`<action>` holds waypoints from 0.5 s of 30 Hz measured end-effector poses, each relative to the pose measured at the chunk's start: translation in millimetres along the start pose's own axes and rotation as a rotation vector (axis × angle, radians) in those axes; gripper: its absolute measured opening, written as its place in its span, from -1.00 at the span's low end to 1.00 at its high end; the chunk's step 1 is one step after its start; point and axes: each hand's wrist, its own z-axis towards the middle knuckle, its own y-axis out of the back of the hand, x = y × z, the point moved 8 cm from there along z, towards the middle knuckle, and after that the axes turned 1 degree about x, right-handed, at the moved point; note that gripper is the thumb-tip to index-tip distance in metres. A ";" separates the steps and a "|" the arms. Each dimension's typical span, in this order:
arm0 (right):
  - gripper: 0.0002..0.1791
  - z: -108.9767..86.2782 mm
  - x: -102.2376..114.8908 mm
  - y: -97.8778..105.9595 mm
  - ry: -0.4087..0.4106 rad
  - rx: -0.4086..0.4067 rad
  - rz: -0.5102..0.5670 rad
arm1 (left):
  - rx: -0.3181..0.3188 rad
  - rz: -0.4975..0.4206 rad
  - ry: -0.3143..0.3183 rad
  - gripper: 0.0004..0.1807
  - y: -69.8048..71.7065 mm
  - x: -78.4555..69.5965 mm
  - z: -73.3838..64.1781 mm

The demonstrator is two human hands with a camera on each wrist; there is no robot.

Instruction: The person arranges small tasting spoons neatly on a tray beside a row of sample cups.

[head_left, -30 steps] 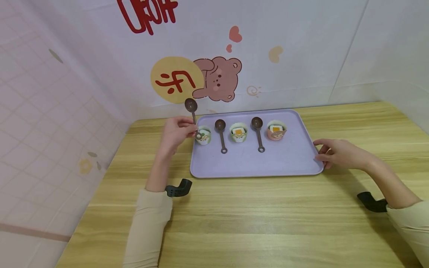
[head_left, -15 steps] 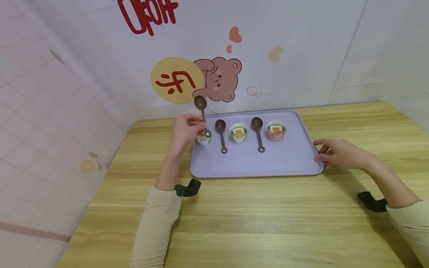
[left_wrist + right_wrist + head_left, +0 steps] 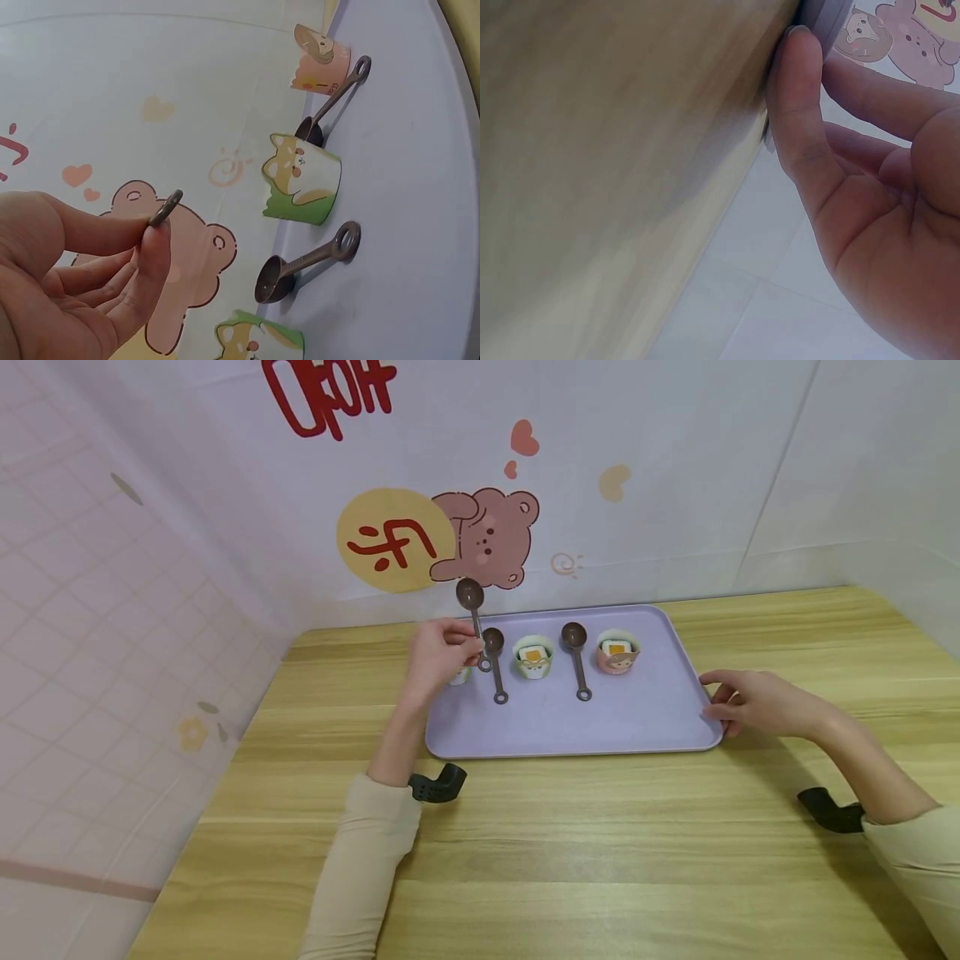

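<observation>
My left hand (image 3: 441, 653) pinches the handle of a brown measuring spoon (image 3: 470, 595), bowl upward, above the back left of a lilac tray (image 3: 570, 727). Partly behind that hand stands a small paper cup (image 3: 459, 677). A second measuring spoon (image 3: 498, 672) lies just right of the held one, then a green-and-white cup (image 3: 533, 658), a third measuring spoon (image 3: 577, 660) and a pink cup (image 3: 617, 653). White pieces with orange squares sit in the two cups on the right. At the tray's right rim, my right hand (image 3: 757, 703) grips the edge between thumb and fingers.
The tray rests on a wood-grain table (image 3: 570, 852), near its back edge. Behind it hangs a pale printed cloth (image 3: 675, 510) with a bear, and another side of cloth runs along the left. Dark wrist mounts (image 3: 438, 783) stick out at both cuffs.
My left hand has moved right with the measuring spoon, from over the leftmost cup to beside the second spoon. The right hand, tray and things on it have stayed put.
</observation>
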 end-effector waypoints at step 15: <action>-0.42 -0.7 0.4 -0.2 0.004 0.000 -0.002 | 0.041 -0.023 -0.030 -0.82 -31.2 -7.2 0.5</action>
